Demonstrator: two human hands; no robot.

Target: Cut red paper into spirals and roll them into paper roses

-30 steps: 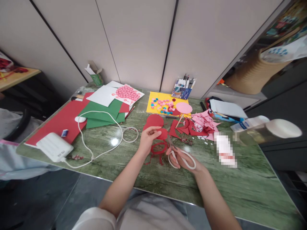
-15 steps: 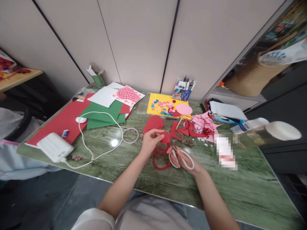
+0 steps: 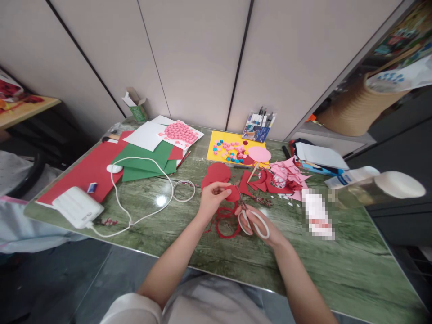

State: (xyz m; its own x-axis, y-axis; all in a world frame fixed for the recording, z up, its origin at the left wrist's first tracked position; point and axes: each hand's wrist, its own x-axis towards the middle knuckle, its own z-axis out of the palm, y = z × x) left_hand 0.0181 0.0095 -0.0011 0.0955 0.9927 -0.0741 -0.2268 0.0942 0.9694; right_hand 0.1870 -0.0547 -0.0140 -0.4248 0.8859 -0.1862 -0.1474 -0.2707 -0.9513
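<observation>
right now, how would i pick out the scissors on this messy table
On the green marbled table, look just in from the front edge, at the middle. The scissors sit in the right hand, blades at a red paper disc; only they have white loop handles.

Scissors (image 3: 261, 218): one pair, in right hand (image 3: 260, 228). Red paper disc (image 3: 233, 194): one, in left hand (image 3: 211, 198). Yellow sheet (image 3: 216, 137): one, beyond both. Power bank (image 3: 78, 207): one, far left.

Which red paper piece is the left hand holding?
The small red disc pinched in the left hand, at the scissors tips; the larger red circle behind lies flat, untouched.
</observation>
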